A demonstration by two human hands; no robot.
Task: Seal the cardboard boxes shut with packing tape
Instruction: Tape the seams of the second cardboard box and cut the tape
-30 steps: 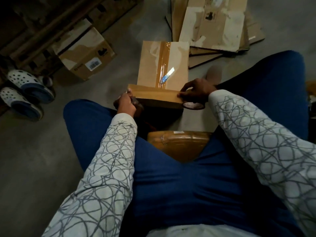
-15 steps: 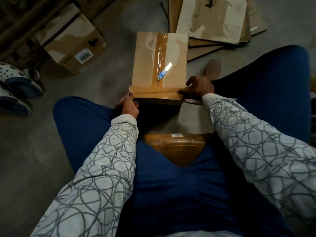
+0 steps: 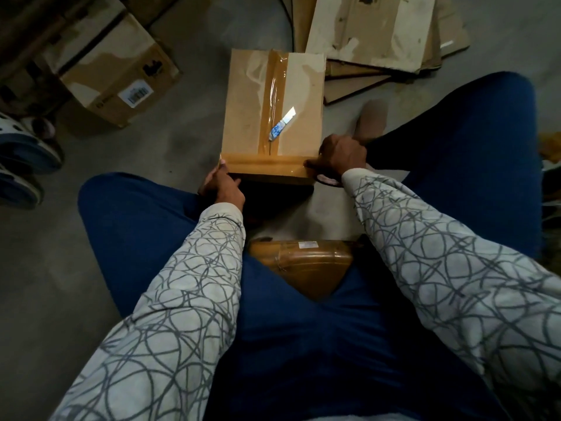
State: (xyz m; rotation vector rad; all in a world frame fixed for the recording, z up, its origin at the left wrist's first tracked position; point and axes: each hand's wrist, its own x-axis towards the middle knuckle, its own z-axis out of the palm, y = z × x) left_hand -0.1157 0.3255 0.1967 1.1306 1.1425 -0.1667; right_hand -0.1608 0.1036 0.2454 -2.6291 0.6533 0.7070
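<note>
The cardboard box [image 3: 258,117] lay flat on the floor [image 3: 182,141] between the person's legs [image 3: 136,223], matte brown, with a glossy strip of packing tape [image 3: 274,83] down its middle, another across its near edge and a small blue cutter [image 3: 280,126] on top. The left hand [image 3: 221,186] gripped the box's near left corner; the right hand [image 3: 341,158] curled round the tape roll [image 3: 326,181] at its near right corner. Scuffed flat cardboard sheets [image 3: 379,31] lay beyond the box.
</note>
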